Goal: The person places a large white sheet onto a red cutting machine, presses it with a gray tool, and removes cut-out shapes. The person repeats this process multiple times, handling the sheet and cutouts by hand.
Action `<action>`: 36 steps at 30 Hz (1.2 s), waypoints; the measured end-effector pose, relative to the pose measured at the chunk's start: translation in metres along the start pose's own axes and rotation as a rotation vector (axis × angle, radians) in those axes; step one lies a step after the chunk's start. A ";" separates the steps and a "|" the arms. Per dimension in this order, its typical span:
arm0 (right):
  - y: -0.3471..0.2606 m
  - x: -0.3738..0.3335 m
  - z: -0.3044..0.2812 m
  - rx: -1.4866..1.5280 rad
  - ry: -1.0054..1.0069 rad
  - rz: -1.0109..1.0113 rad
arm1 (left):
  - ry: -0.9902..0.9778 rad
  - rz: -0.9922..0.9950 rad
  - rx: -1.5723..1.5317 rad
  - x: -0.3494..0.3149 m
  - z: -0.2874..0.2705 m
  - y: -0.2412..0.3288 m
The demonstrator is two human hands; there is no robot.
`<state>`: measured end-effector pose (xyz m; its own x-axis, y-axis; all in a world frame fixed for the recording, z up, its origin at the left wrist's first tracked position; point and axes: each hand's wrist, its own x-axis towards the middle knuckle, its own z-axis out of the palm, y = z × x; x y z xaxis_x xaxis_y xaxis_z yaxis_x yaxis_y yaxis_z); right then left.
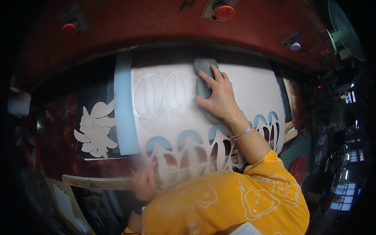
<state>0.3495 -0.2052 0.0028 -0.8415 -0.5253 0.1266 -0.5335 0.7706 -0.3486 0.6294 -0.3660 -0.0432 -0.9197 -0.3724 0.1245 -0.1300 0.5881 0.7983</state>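
A pale pinkish-white sheet (250,86) lies on a light blue board (124,98). Curved outlines are pressed into its left part, and rows of shaped holes run along its near edge. On the middle of the sheet stands a grey cutting die (206,64), partly covered by my right hand (220,94). My right thumb and fingers grip the die from its near and right sides. My left hand (145,182), smeared by motion, is low at the near left corner of the sheet, beside the cut-out strips. Its finger position is unclear.
A pile of cut pale pieces (96,129) sits on the dark surface at left. Behind is a red machine beam (149,23) with a red push button (225,13) and another red button (69,28). A wooden edge (98,182) borders the near left. A fan (344,29) stands far right.
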 end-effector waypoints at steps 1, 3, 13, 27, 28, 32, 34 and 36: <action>0.001 -0.001 -0.001 0.026 0.013 -0.024 | -0.002 -0.002 -0.005 0.000 0.000 0.000; 0.008 -0.007 -0.003 0.068 0.024 -0.070 | 0.001 0.008 -0.008 -0.002 -0.001 0.000; 0.154 -0.014 -0.124 0.165 1.238 0.084 | 0.097 0.152 -0.004 -0.008 0.005 -0.014; 0.145 -0.173 -0.088 0.410 0.694 0.053 | 0.156 0.042 0.076 -0.012 0.013 -0.017; 0.132 -0.190 -0.075 0.441 0.508 -0.038 | 0.138 0.002 0.075 -0.012 0.013 -0.017; 0.090 -0.238 -0.047 0.049 -0.112 -0.287 | 0.195 0.049 0.089 -0.013 0.015 -0.016; 0.076 -0.246 -0.045 -0.042 -0.099 -0.236 | 0.207 0.064 0.103 -0.014 0.016 -0.016; 0.067 -0.247 -0.046 -0.121 -0.087 -0.230 | 0.214 0.067 0.095 -0.014 0.016 -0.017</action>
<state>0.5181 -0.0074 -0.0093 -0.6894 -0.7164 0.1076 -0.7204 0.6623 -0.2058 0.6390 -0.3588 -0.0678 -0.8291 -0.4681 0.3056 -0.1150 0.6778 0.7262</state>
